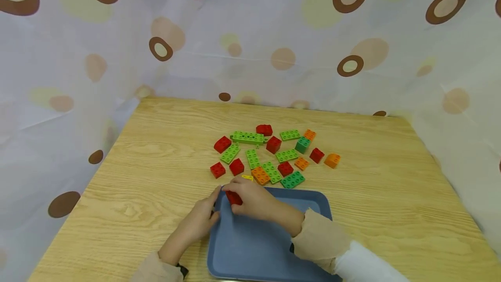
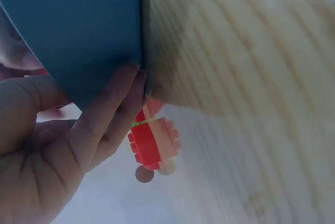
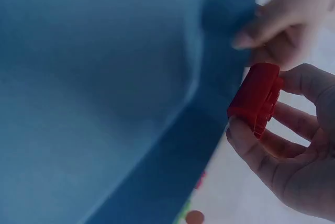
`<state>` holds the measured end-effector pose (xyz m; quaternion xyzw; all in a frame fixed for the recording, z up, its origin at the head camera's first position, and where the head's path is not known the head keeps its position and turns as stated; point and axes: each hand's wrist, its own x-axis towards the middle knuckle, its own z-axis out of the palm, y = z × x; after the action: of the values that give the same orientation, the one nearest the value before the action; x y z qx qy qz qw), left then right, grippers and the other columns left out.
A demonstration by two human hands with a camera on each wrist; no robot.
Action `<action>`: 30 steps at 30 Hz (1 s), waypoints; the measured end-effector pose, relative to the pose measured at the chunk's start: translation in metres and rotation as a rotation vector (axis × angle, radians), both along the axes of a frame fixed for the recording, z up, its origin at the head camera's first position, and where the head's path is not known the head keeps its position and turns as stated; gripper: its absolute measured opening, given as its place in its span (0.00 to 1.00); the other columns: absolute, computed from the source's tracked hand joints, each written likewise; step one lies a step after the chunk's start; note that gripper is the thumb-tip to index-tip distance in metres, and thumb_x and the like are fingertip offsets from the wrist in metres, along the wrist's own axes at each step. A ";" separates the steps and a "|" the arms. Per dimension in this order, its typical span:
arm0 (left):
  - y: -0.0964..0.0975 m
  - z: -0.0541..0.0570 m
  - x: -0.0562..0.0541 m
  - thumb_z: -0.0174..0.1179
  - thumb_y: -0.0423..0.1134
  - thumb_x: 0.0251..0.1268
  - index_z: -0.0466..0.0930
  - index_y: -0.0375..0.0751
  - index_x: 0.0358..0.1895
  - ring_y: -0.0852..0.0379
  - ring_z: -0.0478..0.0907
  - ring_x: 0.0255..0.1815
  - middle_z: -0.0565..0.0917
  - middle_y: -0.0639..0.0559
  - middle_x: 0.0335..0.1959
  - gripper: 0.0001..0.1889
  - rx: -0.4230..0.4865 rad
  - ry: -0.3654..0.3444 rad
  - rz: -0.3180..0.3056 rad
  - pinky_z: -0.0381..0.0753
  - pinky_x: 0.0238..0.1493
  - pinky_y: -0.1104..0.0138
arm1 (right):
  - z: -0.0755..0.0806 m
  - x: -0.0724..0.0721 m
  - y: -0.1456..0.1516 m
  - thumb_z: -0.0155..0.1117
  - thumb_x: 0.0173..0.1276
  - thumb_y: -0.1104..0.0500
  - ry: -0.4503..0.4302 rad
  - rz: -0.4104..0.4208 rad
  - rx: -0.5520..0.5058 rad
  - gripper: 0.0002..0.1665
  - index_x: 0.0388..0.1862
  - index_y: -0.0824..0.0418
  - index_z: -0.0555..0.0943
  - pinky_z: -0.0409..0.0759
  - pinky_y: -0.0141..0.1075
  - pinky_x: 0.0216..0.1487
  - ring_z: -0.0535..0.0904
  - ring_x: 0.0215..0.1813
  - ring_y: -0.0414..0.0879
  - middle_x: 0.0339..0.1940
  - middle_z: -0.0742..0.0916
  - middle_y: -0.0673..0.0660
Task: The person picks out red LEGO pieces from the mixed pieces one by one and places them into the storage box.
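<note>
A red toy building brick [image 1: 233,198] is pinched between the thumb and fingers of my right hand [image 1: 254,199]. That hand reaches over the far left corner of a blue-grey tray [image 1: 254,247]. In the right wrist view the brick [image 3: 254,93] shows a smooth face toward the tray, with its studs toward the palm. My left hand [image 1: 198,220] grips the tray's left side near the same corner, thumb at the rim and fingers along the outside. The left wrist view shows those fingers [image 2: 112,101] pressed against the tray's outer wall.
Beyond the tray lie several loose bricks: light green plates [image 1: 287,156], a long light green piece [image 1: 248,137], red bricks [image 1: 222,144], orange bricks [image 1: 260,175] and dark green bricks [image 1: 292,179]. A yellow piece [image 1: 247,178] shows behind my right hand. A dotted cloth [image 1: 250,34] surrounds the wooden table [image 1: 156,142].
</note>
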<state>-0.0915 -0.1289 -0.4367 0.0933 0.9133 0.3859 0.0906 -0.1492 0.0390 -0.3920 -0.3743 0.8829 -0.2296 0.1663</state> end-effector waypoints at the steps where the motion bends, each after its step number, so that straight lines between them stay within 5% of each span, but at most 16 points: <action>1: 0.001 0.000 -0.001 0.53 0.23 0.58 0.54 0.24 0.68 0.54 0.75 0.32 0.78 0.31 0.48 0.33 0.004 0.001 -0.006 0.72 0.27 0.69 | -0.005 0.000 -0.002 0.64 0.58 0.62 0.001 0.003 0.020 0.26 0.58 0.62 0.76 0.77 0.33 0.45 0.76 0.46 0.46 0.54 0.79 0.58; 7: 0.002 -0.001 -0.002 0.53 0.24 0.59 0.53 0.23 0.68 0.51 0.77 0.39 0.74 0.29 0.56 0.33 0.020 0.006 -0.017 0.73 0.30 0.68 | -0.026 -0.005 -0.007 0.66 0.56 0.62 0.018 0.016 0.088 0.24 0.54 0.62 0.78 0.77 0.36 0.50 0.76 0.47 0.46 0.51 0.81 0.57; 17: -0.001 -0.002 -0.001 0.53 0.23 0.59 0.53 0.23 0.68 0.57 0.70 0.26 0.79 0.32 0.44 0.32 0.046 -0.010 -0.018 0.67 0.23 0.71 | -0.037 -0.004 -0.008 0.66 0.55 0.63 0.061 0.105 0.079 0.24 0.53 0.60 0.79 0.78 0.37 0.50 0.77 0.50 0.47 0.51 0.81 0.56; 25: -0.001 -0.003 -0.001 0.52 0.24 0.59 0.53 0.24 0.68 0.58 0.70 0.25 0.79 0.37 0.37 0.32 0.040 -0.012 -0.006 0.68 0.23 0.72 | -0.031 -0.002 -0.004 0.66 0.57 0.54 0.154 0.061 0.129 0.26 0.56 0.55 0.78 0.79 0.34 0.41 0.78 0.47 0.44 0.52 0.81 0.53; 30: 0.000 -0.004 -0.002 0.53 0.23 0.58 0.55 0.22 0.67 0.57 0.71 0.25 0.78 0.42 0.30 0.32 0.028 0.025 -0.005 0.69 0.23 0.71 | -0.011 -0.006 0.000 0.66 0.59 0.54 0.174 -0.005 0.018 0.25 0.56 0.59 0.78 0.81 0.36 0.41 0.81 0.46 0.47 0.53 0.82 0.56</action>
<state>-0.0931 -0.1291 -0.4405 0.1015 0.9086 0.3973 0.0790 -0.1555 0.0393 -0.4026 -0.3892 0.8969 -0.1888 0.0918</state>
